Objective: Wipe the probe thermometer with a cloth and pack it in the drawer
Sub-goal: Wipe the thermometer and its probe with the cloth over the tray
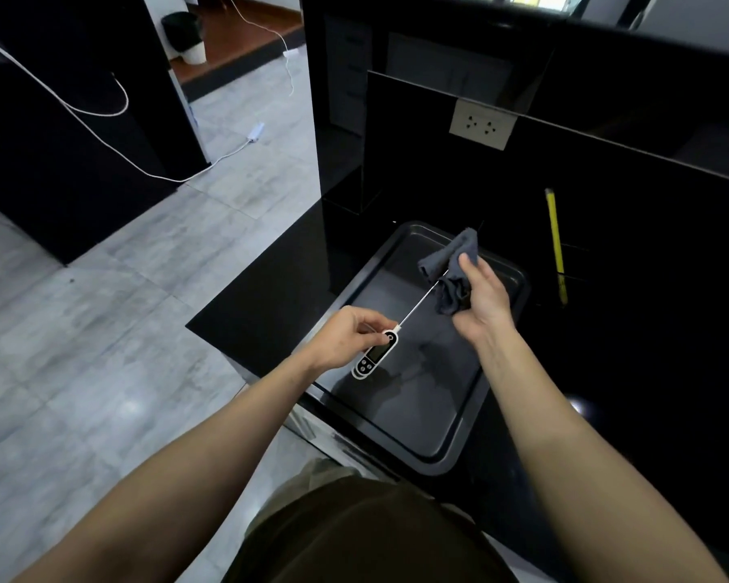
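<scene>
The left hand (pixel 346 336) pinches the probe thermometer (pixel 375 353) by its body. Its probe runs up-right toward the worktop's far edge, into the grey cloth (pixel 449 267) gripped by the right hand (pixel 482 305).

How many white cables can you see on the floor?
2. One long white cable runs from the far left across the grey floor to an adapter; another white cable trails in the far doorway. Others may be hidden behind the black cabinets.

We see soft, even daylight brightening the grey floor (pixel 114 313), while the black bench (pixel 632 263) stays dim with faint glossy reflections. Wide-angle distortion bends the edges; the forearms near the bottom look slightly soft.
</scene>
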